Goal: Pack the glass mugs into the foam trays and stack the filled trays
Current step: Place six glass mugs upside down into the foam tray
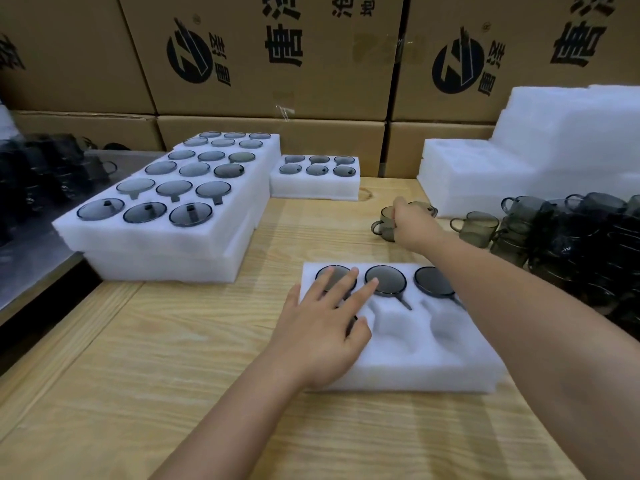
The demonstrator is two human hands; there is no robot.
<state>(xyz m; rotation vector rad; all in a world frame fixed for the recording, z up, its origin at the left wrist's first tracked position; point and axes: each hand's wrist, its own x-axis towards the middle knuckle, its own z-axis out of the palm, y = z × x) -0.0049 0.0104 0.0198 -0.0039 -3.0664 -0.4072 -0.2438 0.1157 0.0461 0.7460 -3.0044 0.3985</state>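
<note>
A white foam tray [419, 362] lies on the wooden table in front of me. Its far row holds three smoked glass mugs, one of them the middle mug [389, 278]; two near pockets on the right stand bare. My left hand [322, 323] lies flat on the tray's left side, fingers straight over the left mugs. My right hand [414, 225] reaches past the tray and grips a loose glass mug [385, 225] standing on the table. A second loose mug [479, 227] stands to its right.
Stacked filled trays [152, 237] sit at the left, a smaller filled tray [315, 187] behind. A pile of mugs [585, 237] crowds the right edge, with bare foam trays [485, 174] behind it. Cardboard boxes [270, 57] wall the back.
</note>
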